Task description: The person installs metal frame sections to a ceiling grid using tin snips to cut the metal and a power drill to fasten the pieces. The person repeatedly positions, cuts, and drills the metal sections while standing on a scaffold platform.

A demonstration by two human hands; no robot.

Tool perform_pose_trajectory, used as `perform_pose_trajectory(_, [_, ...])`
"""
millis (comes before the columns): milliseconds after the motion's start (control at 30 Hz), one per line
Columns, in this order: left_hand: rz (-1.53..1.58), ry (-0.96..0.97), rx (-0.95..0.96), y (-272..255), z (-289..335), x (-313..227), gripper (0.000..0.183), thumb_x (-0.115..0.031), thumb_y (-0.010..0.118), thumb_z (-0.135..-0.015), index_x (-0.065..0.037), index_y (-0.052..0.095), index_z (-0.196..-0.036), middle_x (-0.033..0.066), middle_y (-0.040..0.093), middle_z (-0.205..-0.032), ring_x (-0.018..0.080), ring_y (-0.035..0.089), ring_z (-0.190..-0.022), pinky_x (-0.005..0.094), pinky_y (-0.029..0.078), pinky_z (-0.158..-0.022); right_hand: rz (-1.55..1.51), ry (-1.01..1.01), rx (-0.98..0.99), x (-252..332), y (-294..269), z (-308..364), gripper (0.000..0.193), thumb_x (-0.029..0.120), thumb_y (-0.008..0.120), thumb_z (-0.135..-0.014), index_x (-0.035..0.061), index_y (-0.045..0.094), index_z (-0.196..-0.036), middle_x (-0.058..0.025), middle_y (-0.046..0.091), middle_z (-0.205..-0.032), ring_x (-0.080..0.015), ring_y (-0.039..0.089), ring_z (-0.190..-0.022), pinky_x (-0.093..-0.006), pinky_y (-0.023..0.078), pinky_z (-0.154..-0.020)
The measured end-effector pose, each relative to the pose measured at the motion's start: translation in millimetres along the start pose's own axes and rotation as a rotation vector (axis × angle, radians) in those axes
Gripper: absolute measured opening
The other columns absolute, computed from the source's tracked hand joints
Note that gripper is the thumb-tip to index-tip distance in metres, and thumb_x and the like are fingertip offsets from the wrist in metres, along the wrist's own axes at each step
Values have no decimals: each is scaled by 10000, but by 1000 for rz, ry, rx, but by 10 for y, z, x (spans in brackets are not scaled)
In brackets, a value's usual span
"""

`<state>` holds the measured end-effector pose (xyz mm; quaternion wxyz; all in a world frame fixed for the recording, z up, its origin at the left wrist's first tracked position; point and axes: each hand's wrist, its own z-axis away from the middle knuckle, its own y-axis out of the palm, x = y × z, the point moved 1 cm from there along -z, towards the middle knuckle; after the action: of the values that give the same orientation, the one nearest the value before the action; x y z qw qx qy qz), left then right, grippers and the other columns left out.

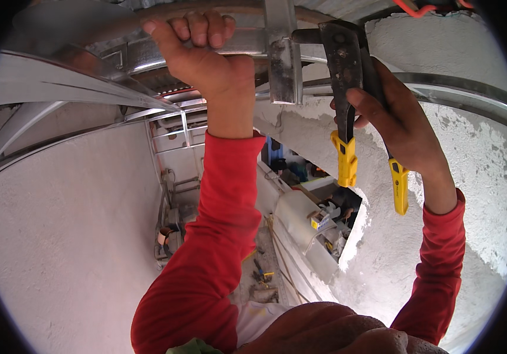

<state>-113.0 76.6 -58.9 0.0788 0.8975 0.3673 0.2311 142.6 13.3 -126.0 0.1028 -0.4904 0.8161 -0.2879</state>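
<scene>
Overhead, my left hand (209, 59) is closed round a shiny metal channel (247, 42), its fingers curled over the edge. My right hand (398, 121) grips a dark stud crimper (343, 71) with two yellow-tipped handles, which hang downward and stand apart. The crimper's head is up beside a short vertical metal stud piece (284, 65) that crosses the channel. Its nose reaches the stud's right edge; whether it bites the metal I cannot tell. Part of the right hand's fingers is hidden behind the tool.
A curved metal rail (460, 97) runs along the rough plastered wall (472, 141) at right. More metal framing (185, 127) spans the left, above a pale wall (76, 212). Far below lie tools (260, 272) on the floor, and a small box (319, 219) among clutter. An orange cable (416, 9) hangs top right.
</scene>
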Motion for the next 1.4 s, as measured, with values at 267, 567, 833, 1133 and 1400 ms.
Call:
perform_pose_trajectory(267, [93,-55,65,-160,-39,37,500,-567,528,-1037,-206,391,-719,-50,315,-628,117,369,-544,293,420,-558,361,-57,-40,145,-86,-2,521,333,580,-1066,-16,459,-1435,-115,715,-957,-174,652,-712,-329,520,-648])
perform_pose_trajectory(567, [215,1,116,-56,4,38,544,-463,517,-1085,-192,293,-670,-57,240,-591,92,261,-484,255,301,-470,232,67,15,270,-94,-173,456,398,595,-1053,65,532,-1358,-47,646,-829,-91,482,-569,-272,388,-511])
perform_pose_trajectory(833, [207,-131,-257,106,65,-128,447,-527,580,-1038,-130,515,-843,-14,420,-695,122,425,-610,281,383,-604,195,217,-82,375,235,-122,539,504,604,-1026,42,557,-1299,-73,745,-905,-155,745,-795,-210,388,-481])
perform_pose_trajectory(1133, [374,-1062,637,-409,2093,206,776,-635,641,-942,-8,535,-1385,195,610,-1373,341,595,-1310,495,493,-1082,173,215,-19,546,367,-262,565,521,660,-988,17,579,-1231,-88,749,-932,-121,753,-789,-166,382,-468])
perform_pose_trajectory(1400, [1146,-1120,770,-72,2258,279,1015,-753,561,-910,46,402,-1516,330,512,-1447,445,562,-1322,588,469,-1105,-95,360,-36,672,502,-247,813,671,592,-954,6,549,-1419,-108,736,-895,-179,747,-823,-302,563,-703])
